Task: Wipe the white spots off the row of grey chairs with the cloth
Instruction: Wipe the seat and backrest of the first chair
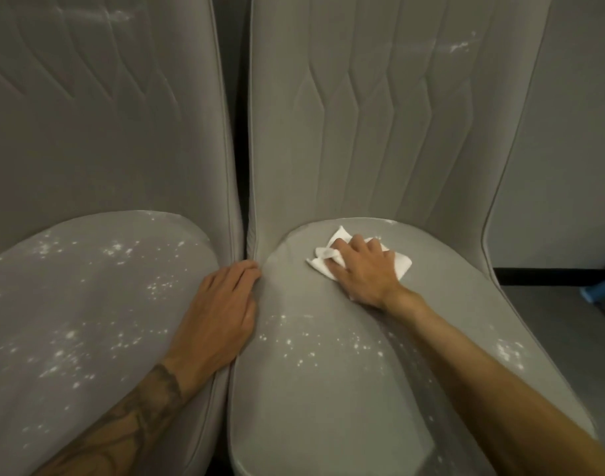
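The left hand (222, 310) lay flat, fingers straight and together, on the inner edge of the left chair (88, 304), with its fingertips at the gap between the seats. The right hand (366, 269) gripped the cloth (402, 264) with bent fingers and pressed it onto the seat of the right chair (328, 407), near the backrest. White spots (314, 345) dotted both seats.

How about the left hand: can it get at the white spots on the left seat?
Probably yes: the left hand rests open on that left seat's edge, holding nothing, with spots lying bare beside it. The cloth, though, is under the right hand.
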